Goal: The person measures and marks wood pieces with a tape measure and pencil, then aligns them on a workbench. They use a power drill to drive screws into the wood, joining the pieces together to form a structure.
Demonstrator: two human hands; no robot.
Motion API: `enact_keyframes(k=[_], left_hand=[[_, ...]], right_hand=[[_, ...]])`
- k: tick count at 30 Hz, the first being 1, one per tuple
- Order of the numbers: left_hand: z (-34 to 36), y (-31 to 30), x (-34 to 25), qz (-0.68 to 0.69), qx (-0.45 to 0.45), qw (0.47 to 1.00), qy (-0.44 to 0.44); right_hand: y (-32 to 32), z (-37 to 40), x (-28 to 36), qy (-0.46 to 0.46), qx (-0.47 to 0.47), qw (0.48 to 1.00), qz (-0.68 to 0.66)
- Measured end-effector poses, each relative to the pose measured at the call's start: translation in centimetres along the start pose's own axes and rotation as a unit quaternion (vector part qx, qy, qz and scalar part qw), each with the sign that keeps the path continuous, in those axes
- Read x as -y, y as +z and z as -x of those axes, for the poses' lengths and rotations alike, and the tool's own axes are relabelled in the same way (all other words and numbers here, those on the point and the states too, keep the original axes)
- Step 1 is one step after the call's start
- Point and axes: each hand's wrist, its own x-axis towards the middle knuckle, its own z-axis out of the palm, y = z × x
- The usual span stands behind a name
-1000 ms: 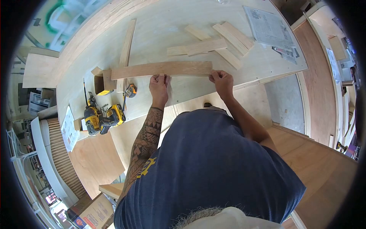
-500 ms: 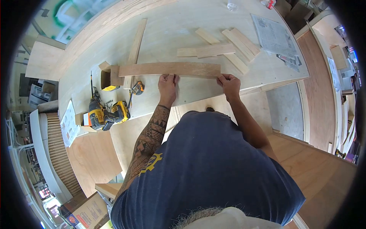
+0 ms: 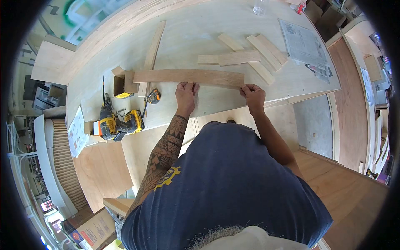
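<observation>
A long flat wooden board point(image 3: 179, 76) lies crosswise near the front of the workbench point(image 3: 183, 46). My left hand point(image 3: 186, 96) pinches its near edge around the middle, fingers closed. At the board's right end, my right hand point(image 3: 253, 96) grips the near corner, also closed. The board's left part passes over a narrower wood strip point(image 3: 153, 48) and reaches up to a small open cardboard box point(image 3: 123, 82). A tape measure point(image 3: 154, 96) sits just left of my left hand.
Several short wood strips point(image 3: 239, 57) lie loosely stacked at the right. A yellow and black cordless drill point(image 3: 109, 124) with a long bit rests at the left beside screws. Printed sheets point(image 3: 302, 41) lie at the far right, near a clear cup point(image 3: 259, 7).
The whole view has shifted slightly, so bench items appear a little to the right and lower. Both hands keep the same hold on the board.
</observation>
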Motion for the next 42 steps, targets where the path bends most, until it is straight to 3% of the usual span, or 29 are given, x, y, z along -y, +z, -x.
enact_keyframes(k=[4, 19, 21, 22, 24, 25, 26, 27, 28, 30, 31, 33, 38, 42], left_hand=[[-0.1, 0.0, 0.1, -0.016, -0.009, 1.0, -0.001], [0.3, 0.1, -1.0, -0.046, -0.007, 0.999, -0.01], [0.3, -0.8, -2.4, -0.132, 0.043, 0.986, -0.095], [1.2, -0.5, -3.4, -0.136, 0.049, 0.985, -0.096], [3.0, 0.3, -5.5, -0.419, 0.001, 0.907, -0.044], [3.0, 0.8, -6.0, -0.423, 0.009, 0.905, -0.044], [3.1, 1.1, -6.4, -0.537, 0.064, 0.834, 0.11], [3.2, 1.5, -6.7, -0.623, 0.117, 0.728, 0.261], [3.1, 2.5, -7.1, -0.624, 0.123, 0.726, 0.26], [1.8, 4.7, -7.5, -0.617, 0.272, 0.625, 0.394], [0.9, 4.9, -7.0, -0.616, 0.274, 0.625, 0.393], [-0.7, 4.9, -6.3, -0.667, 0.329, 0.56, 0.365], [-2.4, 4.5, -6.0, -0.649, 0.363, 0.592, 0.312], [-2.8, 4.6, -6.1, -0.647, 0.368, 0.585, 0.321]], right_hand=[[-0.1, 0.4, 0.9, 0.004, -0.006, 0.998, 0.07], [0.0, 0.0, -0.6, -0.016, -0.014, 0.999, 0.038], [0.1, 0.1, -0.8, -0.023, -0.02, 0.999, 0.044], [0.0, -0.2, -1.1, -0.034, -0.021, 0.998, 0.053], [-0.3, -0.9, -2.0, -0.043, -0.017, 0.996, 0.07], [-0.5, -0.9, -2.1, -0.049, -0.003, 0.994, 0.093], [-0.6, -0.8, -2.4, -0.046, -0.011, 0.995, 0.09], [-0.4, -0.6, -2.1, -0.051, -0.021, 0.995, 0.079], [-0.2, -0.4, -2.1, -0.056, -0.029, 0.996, 0.07], [-0.1, -0.4, -2.1, -0.058, -0.032, 0.996, 0.064], [-0.1, -0.3, -2.1, -0.061, -0.03, 0.996, 0.059], [0.0, -0.3, -1.9, -0.059, -0.032, 0.995, 0.069], [-0.4, 0.5, -0.8, -0.034, -0.026, 0.987, 0.153], [-0.5, 0.8, -2.2, -0.128, -0.034, 0.983, 0.127]])
